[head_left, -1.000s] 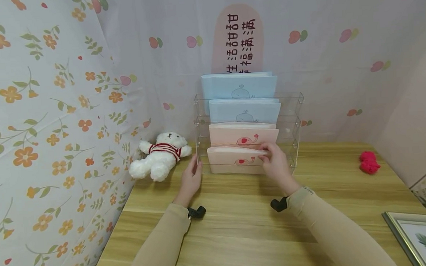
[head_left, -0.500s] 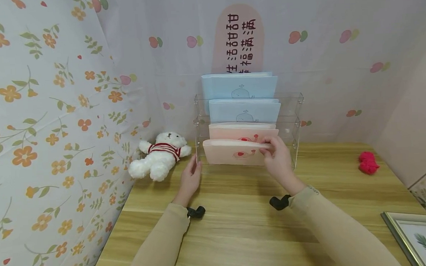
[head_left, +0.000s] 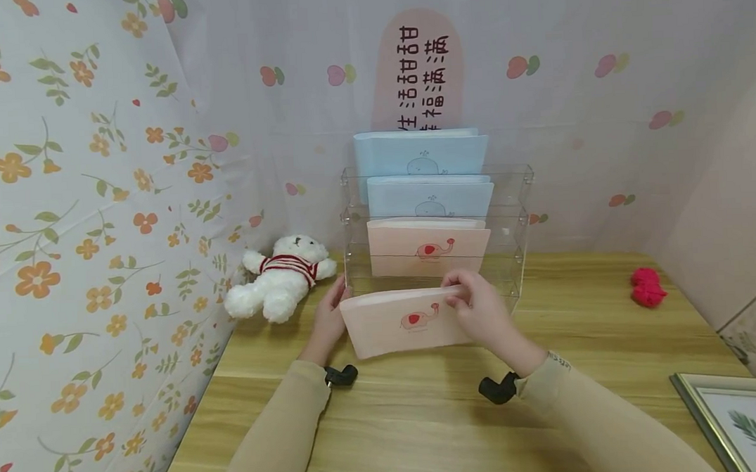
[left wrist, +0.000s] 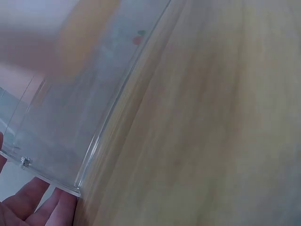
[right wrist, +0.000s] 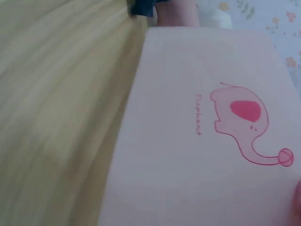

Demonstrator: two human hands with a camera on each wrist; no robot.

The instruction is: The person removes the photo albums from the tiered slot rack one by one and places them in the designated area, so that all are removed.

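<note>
Thin cloth printed with flowers and fruit hangs, softly creased, behind and left of the desk, whose yellowish top shows long wood grain. Toward its back stands the rack, glossy and transparent, with small shiny studs, its slots stepping up rearward. From the back it holds the rear blue booklet, the front blue booklet and the racked pink booklet, all smooth-covered and white inside. Before the rack, outside its slots, is the loose booklet, a slightly tilted pink rectangle with a line-drawn elephant. A fluffy white bear in a striped knit reclines left of the rack; a gold-edged frame at right contains a leaf print. The right grip pinches the loose booklet's upper right corner; the left grip rests against the rack's left side, fingers loosely extended. The lumpy red toy sits farther right.
</note>
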